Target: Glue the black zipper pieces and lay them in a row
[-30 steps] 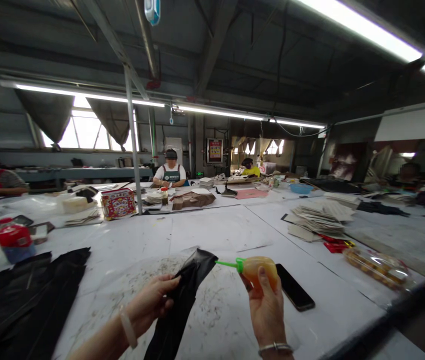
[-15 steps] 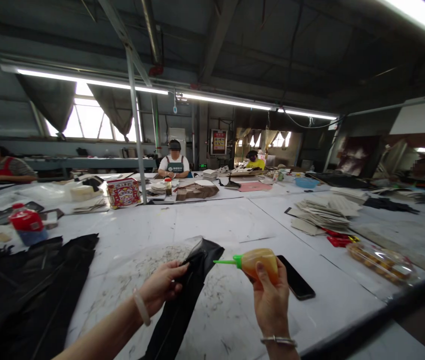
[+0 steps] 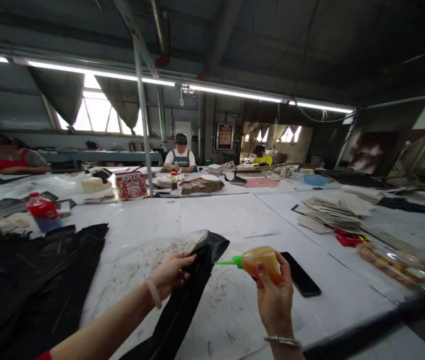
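While the left hand (image 3: 175, 274) pinches a black strip (image 3: 187, 298) between thumb and fingers, the right hand (image 3: 275, 295) is wrapped around a squeeze bottle (image 3: 262, 262) with amber-coloured contents, its thumb lying along the near side. The bottle is held almost level, its green nozzle (image 3: 230, 262) pointing left at the edge of the strip; the tip is right beside that edge, and whether it touches cannot be told. The strip is held up over the middle of the white table (image 3: 231, 212), its shiny upper end folded over above the left hand and its length slanting down toward the near edge of the view. A pale bangle (image 3: 153, 291) circles the left wrist and a metal bracelet (image 3: 283, 341) the right. Just beyond the right hand lies a dark phone (image 3: 301, 276). Farther to the right are a clear box of round brown pieces (image 3: 392, 266), a red tool (image 3: 348, 239) and an untidy pile of pale sheets (image 3: 330, 212). On the left side, black material (image 3: 43, 285) spreads across the table, with a red and blue container (image 3: 44, 212) behind it. Past a patterned box (image 3: 130, 185) next to a metal pole (image 3: 144, 120), one co-worker in a dark green apron (image 3: 181, 160) sits at the far side, and another in a red apron (image 3: 12, 160) sits at far left.
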`<state>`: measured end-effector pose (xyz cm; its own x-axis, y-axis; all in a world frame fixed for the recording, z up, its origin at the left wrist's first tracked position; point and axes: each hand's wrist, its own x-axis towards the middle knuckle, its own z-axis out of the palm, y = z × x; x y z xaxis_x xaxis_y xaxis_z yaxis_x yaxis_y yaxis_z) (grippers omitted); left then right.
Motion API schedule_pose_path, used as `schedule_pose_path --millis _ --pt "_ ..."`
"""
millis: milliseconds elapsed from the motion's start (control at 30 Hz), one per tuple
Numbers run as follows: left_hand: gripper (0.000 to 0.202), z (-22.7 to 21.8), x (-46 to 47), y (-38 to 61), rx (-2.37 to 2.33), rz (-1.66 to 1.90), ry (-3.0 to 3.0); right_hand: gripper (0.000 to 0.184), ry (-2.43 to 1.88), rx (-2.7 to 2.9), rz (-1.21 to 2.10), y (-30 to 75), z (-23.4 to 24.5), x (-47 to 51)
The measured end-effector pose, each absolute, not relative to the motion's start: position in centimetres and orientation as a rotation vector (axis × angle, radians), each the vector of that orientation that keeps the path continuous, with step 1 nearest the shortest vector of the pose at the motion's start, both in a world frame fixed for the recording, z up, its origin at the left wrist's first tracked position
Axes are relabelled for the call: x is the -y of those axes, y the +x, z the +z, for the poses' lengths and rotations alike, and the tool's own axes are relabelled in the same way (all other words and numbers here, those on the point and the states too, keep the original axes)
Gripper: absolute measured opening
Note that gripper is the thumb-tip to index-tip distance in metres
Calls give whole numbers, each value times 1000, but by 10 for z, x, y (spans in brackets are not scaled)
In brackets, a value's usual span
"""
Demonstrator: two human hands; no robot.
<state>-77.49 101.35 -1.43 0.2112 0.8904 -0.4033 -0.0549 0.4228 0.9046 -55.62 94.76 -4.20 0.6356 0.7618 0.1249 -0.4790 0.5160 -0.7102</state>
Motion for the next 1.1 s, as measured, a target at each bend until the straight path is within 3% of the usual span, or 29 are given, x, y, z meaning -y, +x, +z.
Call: schedule_pose_path --millis 467,800,867,933,1000,1100 --pt "20 -22 -1017 -770 -1200 849 873 64 -816 652 707 -560 -70 -952" --pt "14 -47 -1068 -799 -1519 792 1091 31 -602 108 1499 -561 -87 -951" --pt "20 -57 -1078 -819 -1630 761 1118 29 -602 134 1511 -559 -94 -948" --pt "40 -67 -1079 -843 -1752 722 1180 28 -625 148 1507 -556 -103 -945" --pt "60 -77 -1069 -865 -1848 671 1281 32 -656 137 1535 -551 -113 -941" --pt "74 -88 -1039 -884 -1904 569 1438 40 -695 116 1602 -545 -130 -936"
